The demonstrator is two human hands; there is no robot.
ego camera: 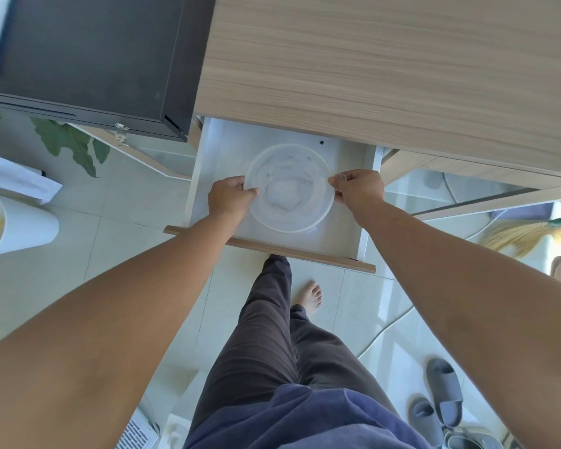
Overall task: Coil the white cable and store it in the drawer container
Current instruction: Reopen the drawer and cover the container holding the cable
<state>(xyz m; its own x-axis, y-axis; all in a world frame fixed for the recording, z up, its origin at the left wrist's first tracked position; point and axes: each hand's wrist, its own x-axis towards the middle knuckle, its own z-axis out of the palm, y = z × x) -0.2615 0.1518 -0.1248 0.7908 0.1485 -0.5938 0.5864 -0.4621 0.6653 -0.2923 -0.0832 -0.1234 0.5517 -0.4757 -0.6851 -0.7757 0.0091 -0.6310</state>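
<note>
A round translucent plastic container [289,186] with its lid on sits in the open white drawer [308,241] under the wooden desk. A pale whitish mass shows through the lid; I cannot tell whether it is the white cable. My left hand [229,197] grips the container's left rim, thumb on top. My right hand [358,189] pinches the right rim with curled fingers.
The wooden desktop [386,66] overhangs the drawer's back. A black box [88,59] stands to the left with keys hanging from it. A white bin [17,226] and a plant are on the left floor. A broom [531,231] and grey slippers [441,403] lie at the right. My legs stand below the drawer front.
</note>
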